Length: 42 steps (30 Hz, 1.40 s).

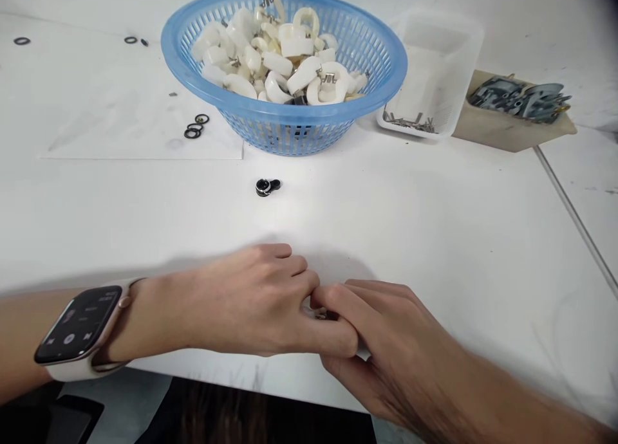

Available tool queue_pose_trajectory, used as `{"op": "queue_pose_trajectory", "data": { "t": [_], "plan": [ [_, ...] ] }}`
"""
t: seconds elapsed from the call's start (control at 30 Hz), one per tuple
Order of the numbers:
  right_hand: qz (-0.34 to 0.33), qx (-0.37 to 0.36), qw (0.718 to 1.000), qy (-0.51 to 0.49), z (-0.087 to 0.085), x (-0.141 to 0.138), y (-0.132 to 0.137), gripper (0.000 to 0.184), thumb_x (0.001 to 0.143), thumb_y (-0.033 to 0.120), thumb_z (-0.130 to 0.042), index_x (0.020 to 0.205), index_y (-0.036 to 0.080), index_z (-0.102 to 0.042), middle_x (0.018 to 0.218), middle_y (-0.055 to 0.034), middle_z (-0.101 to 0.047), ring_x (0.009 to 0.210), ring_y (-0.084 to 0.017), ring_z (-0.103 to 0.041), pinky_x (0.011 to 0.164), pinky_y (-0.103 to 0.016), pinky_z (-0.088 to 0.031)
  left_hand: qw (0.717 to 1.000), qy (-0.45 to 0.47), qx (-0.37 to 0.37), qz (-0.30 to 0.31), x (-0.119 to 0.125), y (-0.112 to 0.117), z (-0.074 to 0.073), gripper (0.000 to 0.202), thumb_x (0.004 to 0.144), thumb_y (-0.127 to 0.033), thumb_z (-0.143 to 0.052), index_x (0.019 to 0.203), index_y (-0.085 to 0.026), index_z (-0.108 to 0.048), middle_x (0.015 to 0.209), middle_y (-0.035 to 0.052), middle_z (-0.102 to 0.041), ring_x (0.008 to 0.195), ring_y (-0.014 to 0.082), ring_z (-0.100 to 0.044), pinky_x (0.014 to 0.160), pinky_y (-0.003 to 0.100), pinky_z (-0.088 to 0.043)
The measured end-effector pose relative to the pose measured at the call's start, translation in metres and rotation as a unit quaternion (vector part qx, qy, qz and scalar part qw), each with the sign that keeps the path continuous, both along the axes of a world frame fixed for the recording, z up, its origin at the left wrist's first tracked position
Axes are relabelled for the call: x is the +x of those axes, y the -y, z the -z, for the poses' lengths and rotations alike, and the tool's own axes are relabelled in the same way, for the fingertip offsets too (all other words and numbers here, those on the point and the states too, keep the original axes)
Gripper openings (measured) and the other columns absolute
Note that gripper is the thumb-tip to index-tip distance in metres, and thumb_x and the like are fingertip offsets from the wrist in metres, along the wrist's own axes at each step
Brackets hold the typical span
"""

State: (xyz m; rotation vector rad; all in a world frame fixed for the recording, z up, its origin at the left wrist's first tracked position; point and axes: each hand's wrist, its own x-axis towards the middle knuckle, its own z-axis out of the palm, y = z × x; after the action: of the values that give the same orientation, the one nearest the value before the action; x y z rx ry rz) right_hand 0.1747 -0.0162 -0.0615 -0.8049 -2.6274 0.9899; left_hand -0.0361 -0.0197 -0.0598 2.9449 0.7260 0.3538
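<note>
My left hand and my right hand meet low over the white table, fingertips touching. Between them, a small whitish part with a metallic bit peeks out; the fingers hide most of it, so its full shape cannot be made out. Both hands are closed around it, the left with its thumb stretched along the near side, the right with thumb and forefinger bent in. Beyond the hands lies a small black round piece with a silvery ring and a short tab.
A blue basket full of white plastic rings with metal clips stands behind. Right of it are a white tray with thin metal pins and a beige box of grey metal parts. Black rubber rings lie left on a white sheet.
</note>
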Motion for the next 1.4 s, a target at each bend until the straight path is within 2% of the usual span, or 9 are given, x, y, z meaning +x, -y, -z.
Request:
{"op": "queue_pose_trajectory", "data": {
  "t": [0.13, 0.33, 0.5, 0.8, 1.4],
  "plan": [
    [-0.003, 0.017, 1.0, 0.007, -0.0009, 0.0006, 0.0002, 0.015, 0.083, 0.016, -0.05, 0.083, 0.023, -0.037, 0.07, 0.006, -0.05, 0.058, -0.012, -0.043, 0.054, -0.026, -0.034, 1.0, 0.001, -0.002, -0.002, 0.001, 0.0, -0.0016, 0.029, 0.088, -0.007, -0.047, 0.105, -0.031, -0.05, 0.064, -0.0033, -0.039, 0.055, 0.0141, -0.034, 0.056, 0.031, -0.023],
    [0.0, 0.036, 0.999, 0.02, 0.001, 0.0023, 0.002, 0.012, 0.082, 0.018, -0.05, 0.089, 0.023, -0.041, 0.072, 0.0054, -0.054, 0.06, -0.013, -0.048, 0.056, -0.028, -0.037, 1.0, 0.0, 0.001, 0.003, 0.0007, -0.0013, -0.0029, 0.025, 0.087, -0.006, -0.048, 0.097, -0.028, -0.052, 0.063, -0.0028, -0.038, 0.056, 0.0137, -0.036, 0.056, 0.031, -0.024],
    [-0.002, 0.034, 0.999, 0.023, 0.0004, 0.0033, 0.0028, 0.013, 0.081, 0.016, -0.049, 0.086, 0.023, -0.039, 0.07, 0.0055, -0.053, 0.057, -0.013, -0.046, 0.054, -0.028, -0.035, 1.0, 0.003, 0.003, 0.008, 0.0006, -0.002, -0.0021, 0.026, 0.088, -0.009, -0.049, 0.105, -0.029, -0.05, 0.064, -0.003, -0.038, 0.056, 0.0136, -0.035, 0.056, 0.031, -0.024],
    [0.005, 0.054, 0.999, 0.003, 0.003, 0.0012, 0.0017, 0.015, 0.079, 0.017, -0.05, 0.084, 0.023, -0.037, 0.068, 0.0064, -0.053, 0.055, -0.013, -0.046, 0.053, -0.029, -0.035, 1.0, -0.001, 0.008, 0.005, 0.0004, 0.0004, 0.0009, 0.025, 0.088, -0.009, -0.05, 0.103, -0.029, -0.048, 0.065, -0.0032, -0.036, 0.057, 0.0142, -0.035, 0.057, 0.031, -0.023],
    [-0.009, 0.032, 0.999, 0.023, 0.0016, 0.0008, 0.0014, 0.011, 0.082, 0.018, -0.049, 0.084, 0.022, -0.04, 0.07, 0.0045, -0.054, 0.057, -0.014, -0.048, 0.055, -0.029, -0.034, 1.0, -0.004, -0.002, 0.004, -0.0002, 0.0011, 0.0007, 0.03, 0.089, -0.01, -0.049, 0.11, -0.031, -0.046, 0.066, -0.0027, -0.036, 0.058, 0.015, -0.033, 0.058, 0.032, -0.021]
  ]
}}
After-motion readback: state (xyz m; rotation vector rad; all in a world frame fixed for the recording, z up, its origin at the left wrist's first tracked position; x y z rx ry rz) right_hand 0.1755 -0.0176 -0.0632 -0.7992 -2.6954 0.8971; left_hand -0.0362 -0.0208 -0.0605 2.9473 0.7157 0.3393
